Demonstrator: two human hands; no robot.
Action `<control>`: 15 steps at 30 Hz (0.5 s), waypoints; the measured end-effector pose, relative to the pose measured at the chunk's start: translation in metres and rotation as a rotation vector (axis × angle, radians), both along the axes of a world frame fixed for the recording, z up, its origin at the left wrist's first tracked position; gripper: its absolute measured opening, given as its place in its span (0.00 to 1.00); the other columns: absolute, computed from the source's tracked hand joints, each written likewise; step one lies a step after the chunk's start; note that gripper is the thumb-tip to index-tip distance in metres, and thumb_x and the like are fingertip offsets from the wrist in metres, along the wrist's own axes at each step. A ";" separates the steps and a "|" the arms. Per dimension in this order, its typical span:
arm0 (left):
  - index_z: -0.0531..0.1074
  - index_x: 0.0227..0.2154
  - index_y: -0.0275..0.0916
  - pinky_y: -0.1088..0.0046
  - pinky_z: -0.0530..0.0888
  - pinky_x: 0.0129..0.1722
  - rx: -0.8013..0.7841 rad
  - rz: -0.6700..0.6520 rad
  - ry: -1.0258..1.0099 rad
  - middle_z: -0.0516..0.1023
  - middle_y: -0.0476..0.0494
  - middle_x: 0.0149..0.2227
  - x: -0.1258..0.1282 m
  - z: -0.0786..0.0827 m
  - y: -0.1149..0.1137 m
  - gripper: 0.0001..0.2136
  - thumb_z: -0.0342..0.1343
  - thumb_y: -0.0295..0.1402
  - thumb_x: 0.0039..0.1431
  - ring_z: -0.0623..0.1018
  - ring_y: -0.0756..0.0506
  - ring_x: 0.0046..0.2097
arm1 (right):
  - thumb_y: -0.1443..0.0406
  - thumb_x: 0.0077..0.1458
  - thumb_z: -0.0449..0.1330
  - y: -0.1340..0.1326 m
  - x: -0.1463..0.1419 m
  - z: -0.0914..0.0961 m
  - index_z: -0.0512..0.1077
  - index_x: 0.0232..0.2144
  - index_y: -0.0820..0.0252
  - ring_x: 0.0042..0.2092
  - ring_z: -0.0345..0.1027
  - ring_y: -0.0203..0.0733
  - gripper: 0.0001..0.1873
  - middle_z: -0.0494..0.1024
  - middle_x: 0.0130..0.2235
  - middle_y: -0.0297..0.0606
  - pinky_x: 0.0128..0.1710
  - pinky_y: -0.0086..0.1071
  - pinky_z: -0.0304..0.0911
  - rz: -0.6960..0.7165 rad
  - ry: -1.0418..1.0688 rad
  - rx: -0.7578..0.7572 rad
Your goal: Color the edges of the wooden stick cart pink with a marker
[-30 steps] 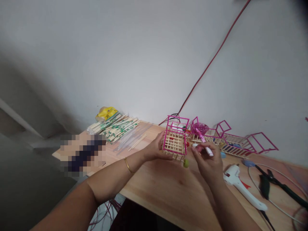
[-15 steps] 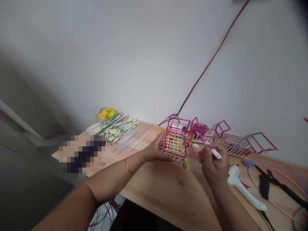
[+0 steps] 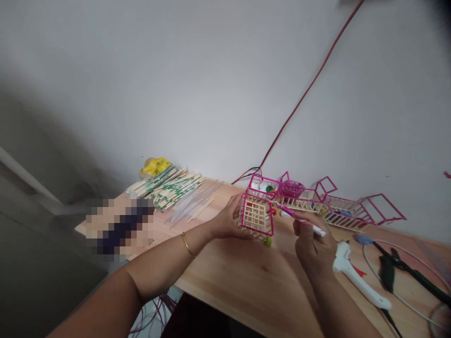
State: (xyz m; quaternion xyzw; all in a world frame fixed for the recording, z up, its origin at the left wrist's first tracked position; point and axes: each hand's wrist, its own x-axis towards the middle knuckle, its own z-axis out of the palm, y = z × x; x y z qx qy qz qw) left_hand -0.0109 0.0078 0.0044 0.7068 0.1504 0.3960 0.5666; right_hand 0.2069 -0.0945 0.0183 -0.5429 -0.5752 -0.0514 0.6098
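My left hand (image 3: 230,218) is closed around the side of a small model cart (image 3: 258,217) built from wooden sticks. Its upper edges and handle frame are magenta, the slats are bare wood, and a green wheel (image 3: 268,241) shows underneath. Between the fingers of my right hand (image 3: 313,239) is a white and magenta marker pen (image 3: 299,218). The pen points left, its tip close to the cart's upper right corner; whether it touches, I cannot tell. Behind the pen lie a white cap (image 3: 284,214) and a red cap (image 3: 274,212).
More stick carts (image 3: 347,213) and a magenta basket (image 3: 293,188) stand along the wall. A white glue gun (image 3: 361,277), pliers (image 3: 405,267) and cables lie at right. Bundled chopsticks (image 3: 176,190), clear plastic sleeves (image 3: 192,202) and a yellow packet (image 3: 157,166) lie at left.
The marker's tip has moved left and down to the cart, and the pen now lies flatter. The cart has tilted and turned slightly in my left hand.
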 end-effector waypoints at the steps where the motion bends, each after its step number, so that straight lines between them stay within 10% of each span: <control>1: 0.53 0.66 0.45 0.48 0.65 0.67 0.017 0.006 0.013 0.53 0.33 0.67 0.000 0.000 0.000 0.61 0.79 0.39 0.26 0.62 0.28 0.68 | 0.56 0.65 0.53 0.000 0.000 -0.001 0.76 0.38 0.59 0.27 0.65 0.34 0.16 0.72 0.26 0.33 0.27 0.29 0.61 0.003 -0.015 -0.005; 15: 0.51 0.67 0.43 0.46 0.61 0.69 0.321 0.130 0.153 0.58 0.33 0.64 0.000 0.002 0.001 0.62 0.78 0.45 0.27 0.61 0.30 0.67 | 0.55 0.64 0.52 0.003 0.001 0.004 0.76 0.35 0.60 0.29 0.73 0.40 0.17 0.75 0.24 0.35 0.30 0.31 0.66 -0.087 -0.267 0.013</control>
